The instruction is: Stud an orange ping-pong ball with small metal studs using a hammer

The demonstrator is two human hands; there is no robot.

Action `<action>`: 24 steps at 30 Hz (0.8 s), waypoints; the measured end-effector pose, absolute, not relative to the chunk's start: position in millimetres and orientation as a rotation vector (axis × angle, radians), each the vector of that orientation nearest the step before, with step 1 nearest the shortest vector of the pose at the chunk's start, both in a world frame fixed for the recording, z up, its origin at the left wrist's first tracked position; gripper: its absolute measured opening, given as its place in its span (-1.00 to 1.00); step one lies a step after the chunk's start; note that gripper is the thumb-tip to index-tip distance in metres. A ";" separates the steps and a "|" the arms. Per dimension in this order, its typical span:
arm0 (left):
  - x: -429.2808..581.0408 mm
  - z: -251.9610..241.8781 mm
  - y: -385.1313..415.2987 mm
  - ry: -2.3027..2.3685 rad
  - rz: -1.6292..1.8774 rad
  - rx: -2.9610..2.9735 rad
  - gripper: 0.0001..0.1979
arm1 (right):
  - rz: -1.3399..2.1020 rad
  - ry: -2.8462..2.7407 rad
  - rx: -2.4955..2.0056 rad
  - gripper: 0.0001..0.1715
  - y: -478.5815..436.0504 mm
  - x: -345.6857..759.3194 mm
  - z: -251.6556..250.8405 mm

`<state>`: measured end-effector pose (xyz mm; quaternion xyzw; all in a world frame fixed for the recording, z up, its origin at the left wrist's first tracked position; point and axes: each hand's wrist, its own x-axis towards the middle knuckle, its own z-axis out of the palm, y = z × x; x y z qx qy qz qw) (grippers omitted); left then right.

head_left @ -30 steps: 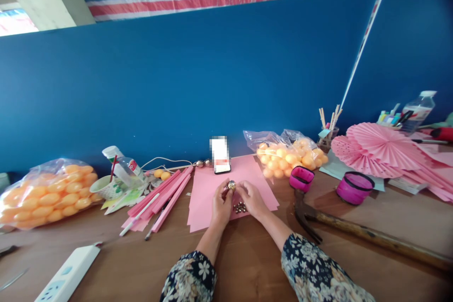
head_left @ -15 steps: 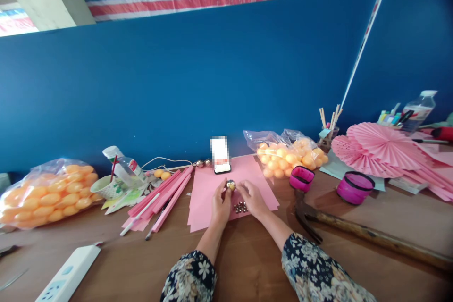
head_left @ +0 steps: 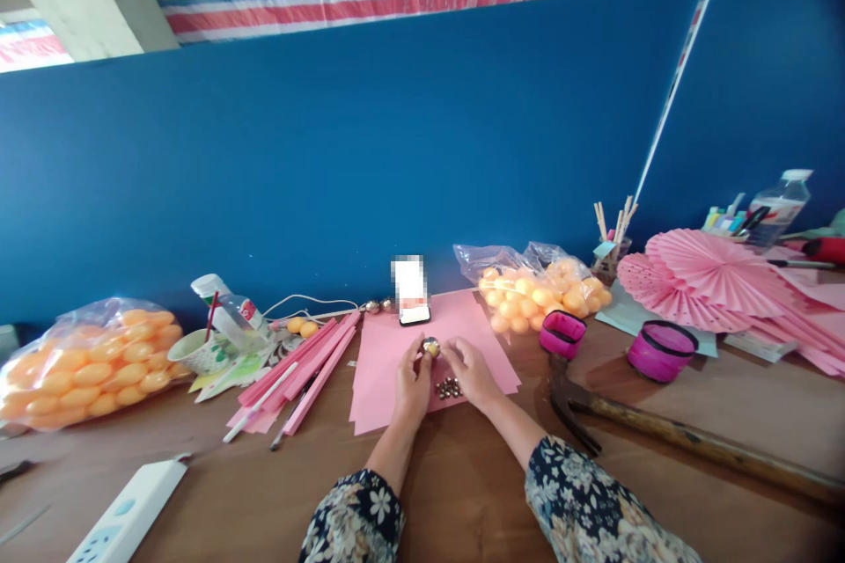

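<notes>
My left hand [head_left: 413, 383] pinches a shiny metal ball [head_left: 431, 346] between thumb and fingers, above the pink paper sheets [head_left: 383, 369]. Close to the ball's right side is my right hand [head_left: 470, 369], its thumb and fingertips drawn together; whether they touch the ball or hold something small is hidden. Between the hands, near the front edge of the paper, lies a small cluster of shiny metal beads [head_left: 449, 388]. Behind them a phone [head_left: 415, 308] leans upright, with more metal balls [head_left: 379, 306] just left of it.
Bags of orange balls stand left [head_left: 92, 369] and right [head_left: 528, 295]. Pink paper strips [head_left: 317, 361] lie left of the sheets. To the right are a hammer [head_left: 660, 427], magenta bands [head_left: 663, 350] and pink paper fans [head_left: 706, 277]. A power strip [head_left: 135, 501] sits front left.
The metal ball has turned slightly in my left fingers. Both hands stay in almost the same place.
</notes>
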<state>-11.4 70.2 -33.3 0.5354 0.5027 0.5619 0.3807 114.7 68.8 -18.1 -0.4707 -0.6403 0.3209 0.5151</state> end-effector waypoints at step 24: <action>-6.9 -24.3 64.5 1.223 1.424 1.317 -0.54 | 0.790 -1.520 -1.138 -0.73 67.3 115.1 -17.5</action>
